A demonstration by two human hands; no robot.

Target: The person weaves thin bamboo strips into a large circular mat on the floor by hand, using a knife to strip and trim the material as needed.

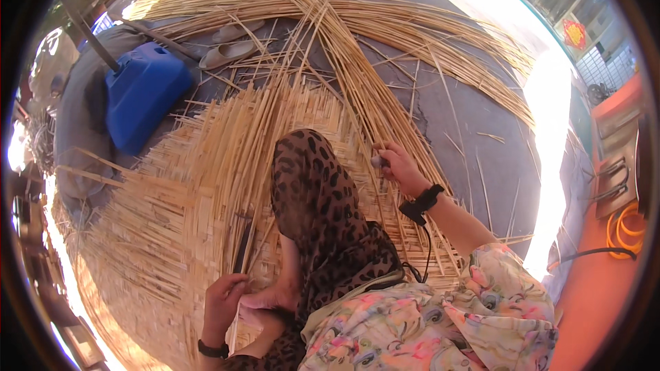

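Note:
A woven mat (137, 282) of pale split strips, like bamboo or reed, spreads under me, with loose strip ends at its far side. My left hand (223, 299) is low over the mat beside my bare foot, its fingers curled closed. A dark flat bar (242, 244) reaches up to its fingertips; whether they hold it is hidden. To the right of my raised knee, my right hand (400, 168) is closed at the edge of a long bundle of strips (357, 89). A small greyish rounded piece (377, 161) shows at its fingertips, too small to name.
More long strips (440, 48) lie across the grey ground sheet (481, 165) farther off. A blue plastic container (148, 93) leans at the left, near a pair of shoes (227, 53). An orange surface (584, 288) with a coiled orange cable (624, 230) stands at the right.

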